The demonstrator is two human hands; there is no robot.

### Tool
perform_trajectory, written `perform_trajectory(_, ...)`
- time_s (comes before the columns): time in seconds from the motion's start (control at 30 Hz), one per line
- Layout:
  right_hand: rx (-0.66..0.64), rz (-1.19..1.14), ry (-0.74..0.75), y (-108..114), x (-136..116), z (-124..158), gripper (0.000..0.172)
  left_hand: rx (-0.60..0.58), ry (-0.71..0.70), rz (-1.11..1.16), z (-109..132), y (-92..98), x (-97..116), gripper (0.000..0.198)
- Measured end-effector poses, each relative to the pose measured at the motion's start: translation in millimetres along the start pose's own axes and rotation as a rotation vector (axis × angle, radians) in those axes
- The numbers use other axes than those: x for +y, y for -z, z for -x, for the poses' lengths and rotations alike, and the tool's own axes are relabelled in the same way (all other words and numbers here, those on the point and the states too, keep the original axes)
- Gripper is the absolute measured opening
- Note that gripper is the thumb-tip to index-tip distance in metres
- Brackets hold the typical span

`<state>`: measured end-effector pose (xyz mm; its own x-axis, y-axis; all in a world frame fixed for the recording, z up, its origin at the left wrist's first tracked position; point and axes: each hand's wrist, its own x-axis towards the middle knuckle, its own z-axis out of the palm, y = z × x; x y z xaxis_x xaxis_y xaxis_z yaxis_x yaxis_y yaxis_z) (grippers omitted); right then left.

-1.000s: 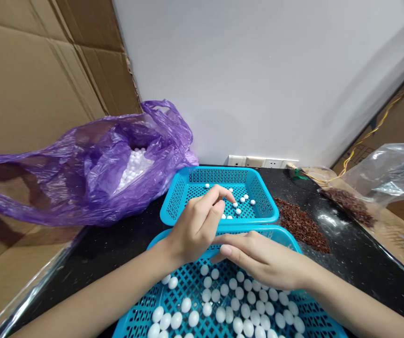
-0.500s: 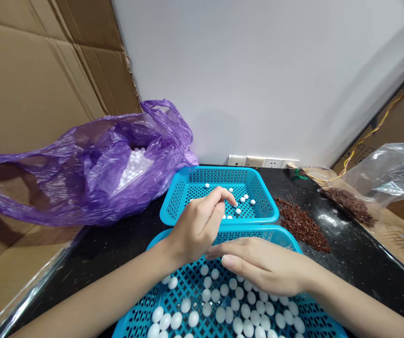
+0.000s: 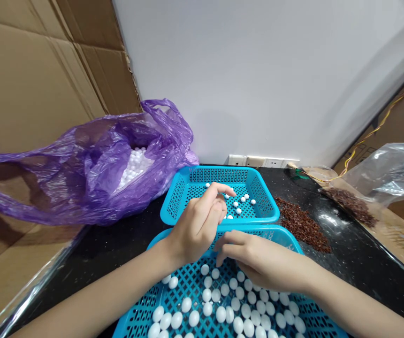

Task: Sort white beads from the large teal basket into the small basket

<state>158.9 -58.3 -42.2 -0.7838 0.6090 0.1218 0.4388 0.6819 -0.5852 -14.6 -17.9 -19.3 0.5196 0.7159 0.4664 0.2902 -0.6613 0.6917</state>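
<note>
My left hand (image 3: 202,223) reaches over the near rim of the far blue basket (image 3: 271,217). Its index finger is stretched out and the other fingers curl into the palm; what they hold, if anything, is hidden. Below the fingertip, several small white balls (image 3: 239,211) lie spread over that basket's bottom. Close to its right, my right hand (image 3: 254,258) hovers over the near blue basket (image 3: 289,234), palm down, fingers loosely bent and apart. I see nothing in it. Many larger white balls (image 3: 220,314) lie in the near basket.
To the left, a purple plastic bag (image 3: 92,178) lies open with white balls (image 3: 134,166) inside. Reddish-brown granules (image 3: 303,225) are heaped on the black counter (image 3: 356,263) at right, near a clear plastic bag (image 3: 392,173). Cardboard (image 3: 47,70) stands at left; wall sockets (image 3: 254,161) sit behind.
My right hand's fingers have bent and drawn slightly apart from my left hand. My left fingertip has lifted a little, and another small white ball shows in the far basket.
</note>
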Motion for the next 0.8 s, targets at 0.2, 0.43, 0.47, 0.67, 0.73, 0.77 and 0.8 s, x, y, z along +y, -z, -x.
perform_trajectory(0.2,-0.044,0.415,-0.116,-7.3,1.4,-0.5,0.015,0.008,0.014,-0.082,-0.8,-4.2,-1.8,0.027)
perform_trajectory(0.43,-0.019,0.423,-0.045,-10.1,4.9,0.2,0.017,0.041,-0.019,-0.128,-1.8,-7.5,-4.5,0.028)
perform_trajectory(0.47,-0.021,0.41,-0.038,-10.6,5.4,0.8,0.018,0.045,-0.017,-0.128,-1.9,-7.6,-4.5,0.027)
perform_trajectory(0.67,-0.062,0.398,-0.031,-12.4,7.8,2.8,0.02,0.049,0.0,-0.121,-2.2,-7.4,-2.3,0.026)
perform_trajectory(0.73,-0.058,0.394,-0.019,-12.4,8.3,2.3,0.022,0.06,-0.01,-0.119,-2.3,-7.2,-1.9,0.026)
perform_trajectory(0.77,-0.049,0.387,-0.01,-12.3,8.5,2.1,0.024,0.07,-0.015,-0.12,-2.4,-7.1,-1.7,0.025)
perform_trajectory(0.8,-0.039,0.381,-0.003,-12.4,8.8,1.8,0.025,0.081,-0.018,-0.121,-2.6,-7.1,-1.5,0.025)
